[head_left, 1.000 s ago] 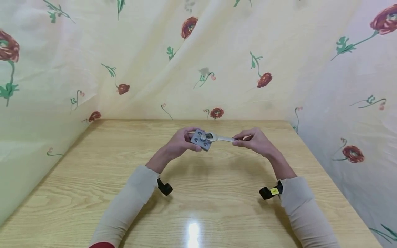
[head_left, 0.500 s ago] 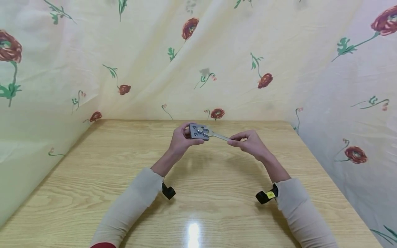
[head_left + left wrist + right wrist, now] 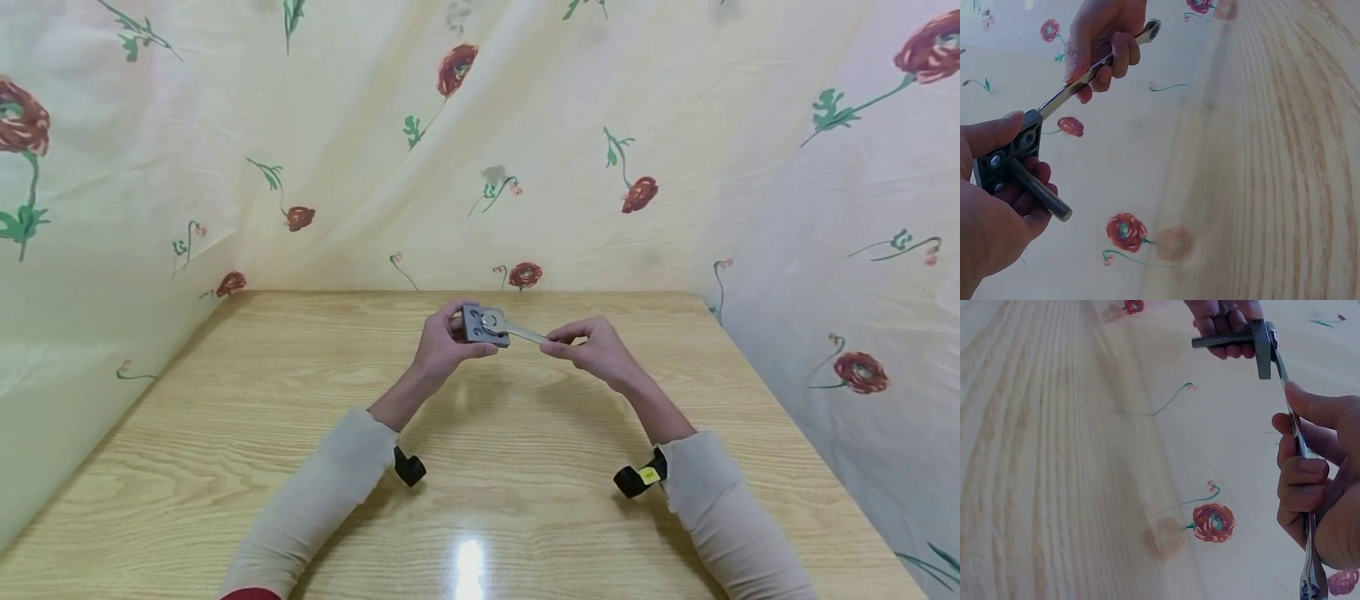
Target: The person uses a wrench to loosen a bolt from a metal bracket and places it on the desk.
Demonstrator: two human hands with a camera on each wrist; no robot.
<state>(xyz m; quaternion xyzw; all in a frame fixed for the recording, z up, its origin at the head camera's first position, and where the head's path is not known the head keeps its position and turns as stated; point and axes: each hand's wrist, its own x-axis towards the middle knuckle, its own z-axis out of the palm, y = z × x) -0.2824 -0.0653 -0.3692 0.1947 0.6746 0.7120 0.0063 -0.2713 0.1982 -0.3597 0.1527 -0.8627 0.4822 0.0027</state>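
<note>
My left hand (image 3: 442,342) grips a small grey metal plate (image 3: 472,327) with several holes, thumb along its near edge. A bolt runs through the plate; its threaded shank (image 3: 1041,190) sticks out of the back beside my curled fingers in the left wrist view. My right hand (image 3: 592,350) holds a shiny combination wrench (image 3: 527,333) by the shaft, between thumb and curled fingers. The wrench's far end sits around the bolt head (image 3: 491,320) at the plate's face. Its other end (image 3: 1314,584) pokes out below my right hand in the right wrist view.
Both hands are raised over a light wood-grain table (image 3: 480,467). A pale cloth (image 3: 360,167) with red flowers hangs behind the table and along both sides. Black wrist cameras (image 3: 410,468) are strapped below each hand, by the beige sleeves (image 3: 322,475).
The wrench head has moved from beside the bolt head onto it. My right hand has shifted left with the wrench. My left hand has turned the plate so it lies more level.
</note>
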